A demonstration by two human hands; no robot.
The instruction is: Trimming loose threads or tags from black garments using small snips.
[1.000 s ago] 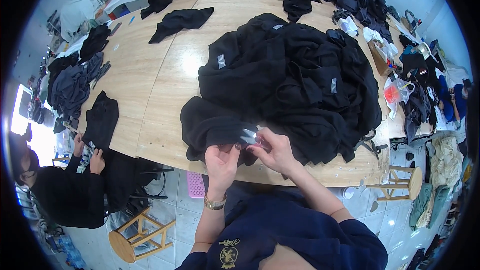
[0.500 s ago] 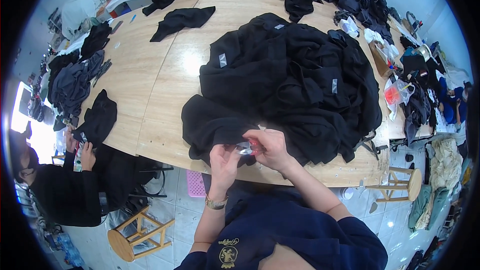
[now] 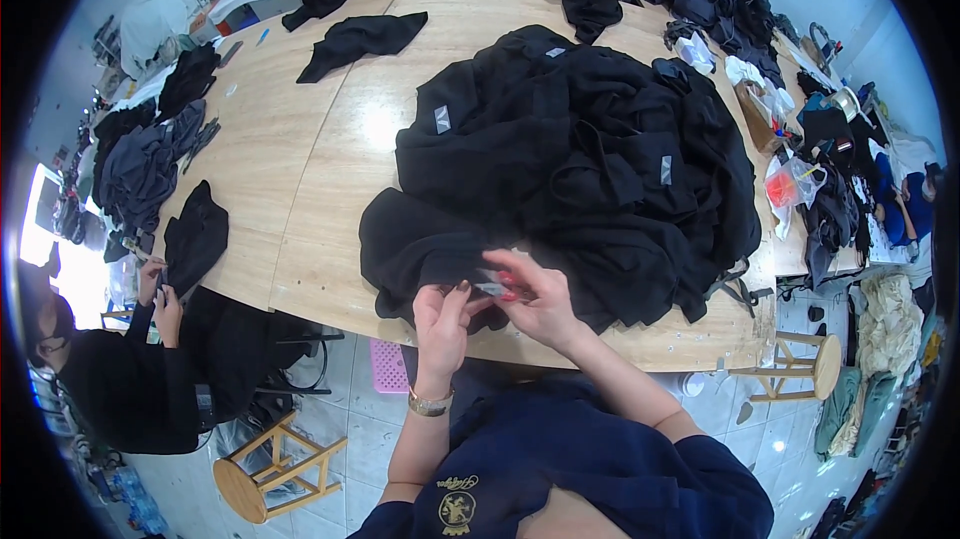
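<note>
A large heap of black garments (image 3: 560,169) lies before me on the table, with small silvery patches (image 3: 442,119) showing on the cloth. At its near edge my left hand (image 3: 441,327) is closed in a pinch on black cloth (image 3: 425,264). My right hand (image 3: 538,301) meets it just to the right, fingers bent around a small shiny silvery piece (image 3: 490,288). Blur and the fingers hide what kind of piece it is. Red shows at the right fingertips.
The pale wooden table (image 3: 250,229) carries another black piece (image 3: 365,44) and dark cloth piles (image 3: 145,174) at left. Co-workers handle black cloth at the far side and left. Wooden stools (image 3: 240,479) stand on the tiled floor. A plastic bag (image 3: 790,187) sits at right.
My right fingers have lifted and spread a little, and the silvery piece between my hands looks narrower. The far-right co-worker's hands have moved apart. My view has shifted slightly.
</note>
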